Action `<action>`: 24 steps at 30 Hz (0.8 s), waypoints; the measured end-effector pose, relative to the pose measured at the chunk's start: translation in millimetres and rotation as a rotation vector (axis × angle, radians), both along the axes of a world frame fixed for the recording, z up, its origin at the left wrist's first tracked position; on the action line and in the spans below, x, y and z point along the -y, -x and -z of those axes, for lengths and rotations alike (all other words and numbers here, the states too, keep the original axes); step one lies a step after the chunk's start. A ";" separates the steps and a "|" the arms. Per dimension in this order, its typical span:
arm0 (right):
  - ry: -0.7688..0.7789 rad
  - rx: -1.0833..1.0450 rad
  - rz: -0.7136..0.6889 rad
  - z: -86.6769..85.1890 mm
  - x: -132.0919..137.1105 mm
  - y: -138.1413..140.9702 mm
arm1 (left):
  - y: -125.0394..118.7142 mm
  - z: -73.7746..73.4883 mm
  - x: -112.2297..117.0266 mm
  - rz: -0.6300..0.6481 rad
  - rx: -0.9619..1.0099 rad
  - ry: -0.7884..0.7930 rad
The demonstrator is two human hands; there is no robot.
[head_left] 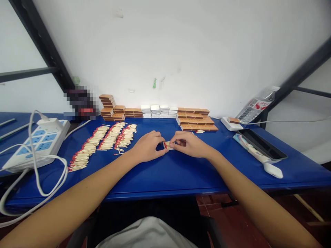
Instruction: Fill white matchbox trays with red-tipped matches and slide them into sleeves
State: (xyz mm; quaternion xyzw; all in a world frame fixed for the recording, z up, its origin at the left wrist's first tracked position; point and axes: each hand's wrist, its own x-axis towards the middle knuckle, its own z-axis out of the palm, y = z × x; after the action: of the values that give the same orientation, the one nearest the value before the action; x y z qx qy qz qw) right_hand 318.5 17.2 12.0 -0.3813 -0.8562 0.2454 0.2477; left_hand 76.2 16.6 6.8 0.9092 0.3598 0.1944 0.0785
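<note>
A small white matchbox tray [169, 148] with red-tipped matches [167, 144] in it lies on the blue table between my hands. My left hand [148, 146] grips its left end, thumb in front and fingers behind. From the right, my right hand [190, 144] has its thumb and index finger pinched together at the matches in the tray, covering its right part. Left of my left hand, loose matches are spread in three long rows, the nearest being a row [125, 137] with a few strays. A few more matches [199, 131] lie behind my right hand.
Brown matchboxes [196, 120] are stacked along the wall, with white trays [155, 111] between the stacks. A power strip [38, 144] with looping cables occupies the left. At right are a plastic bottle [258, 105], a white adapter [231, 124], a dark tray-like case [262, 143] and a white earbud case [273, 170].
</note>
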 end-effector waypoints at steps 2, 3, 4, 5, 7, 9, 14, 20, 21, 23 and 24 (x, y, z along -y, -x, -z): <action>-0.003 -0.010 0.001 0.2 0.1 0.0 | 0.2 -0.1 -0.2 0.004 0.004 -0.002; -0.004 -0.013 -0.003 0.4 0.0 -0.1 | 0.3 0.0 -0.3 0.006 0.007 -0.003; -0.006 -0.011 -0.009 0.7 -0.1 -0.2 | 0.3 0.1 -0.4 0.008 0.009 -0.004; -0.009 -0.007 -0.013 1.0 -0.2 -0.3 | 0.3 0.1 -0.4 0.008 0.010 -0.005; -0.010 0.010 -0.011 2.0 -0.4 -0.5 | 0.1 0.1 -0.5 0.007 0.009 -0.005; -0.011 0.021 0.016 3.2 -0.7 -0.7 | -0.1 -0.2 -0.3 0.005 0.008 -0.002; -0.039 0.038 0.040 6.0 -1.7 -1.1 | -0.1 -0.9 0.5 0.001 0.005 0.003; -0.074 0.065 0.058 2.5 -1.6 -1.8 | -0.1 -0.4 -0.1 -0.001 -0.004 -0.004; -0.080 0.052 0.050 1.4 -1.2 -1.7 | -0.1 -0.2 -0.3 0.000 -0.005 -0.006; -0.064 0.009 0.001 -0.1 -0.2 -1.1 | -0.1 0.4 -0.4 0.001 -0.006 -0.013; -0.046 -0.012 -0.035 -0.5 0.3 -0.7 | -0.1 0.7 -0.5 0.001 -0.005 -0.016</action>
State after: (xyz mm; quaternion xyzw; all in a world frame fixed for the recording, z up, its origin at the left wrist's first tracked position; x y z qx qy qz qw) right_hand 319.2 16.9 12.5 -0.3590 -0.8666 0.2321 0.2574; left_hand 76.3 17.1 6.1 0.9105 0.3579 0.1947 0.0705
